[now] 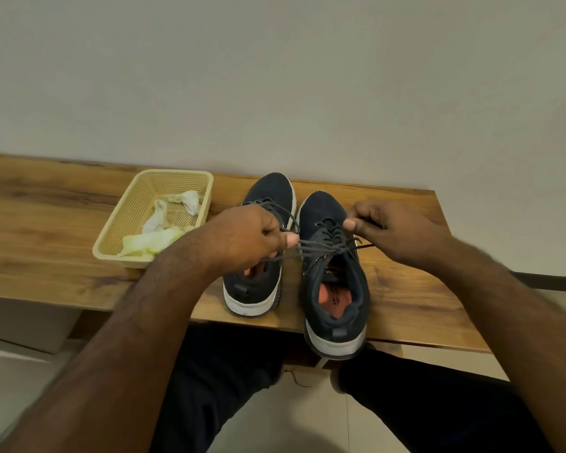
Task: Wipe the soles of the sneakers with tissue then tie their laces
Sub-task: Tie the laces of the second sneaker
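Observation:
Two dark sneakers with white soles stand upright side by side on the wooden bench [62, 204], toes toward the wall. The left sneaker [258, 286] is partly hidden under my left hand. The right sneaker [334, 289] has its heel over the bench's front edge. My left hand [249, 237] pinches a loop of the right sneaker's grey lace [321, 246] and holds it out to the left. My right hand [392, 230] pinches the other part of that lace above the tongue. Crumpled tissues [164, 223] lie in a basket.
A yellow plastic basket [138, 191] sits on the bench left of the sneakers. A plain wall rises right behind the bench. My legs in dark trousers [209, 387] are below the bench's front edge, over a tiled floor.

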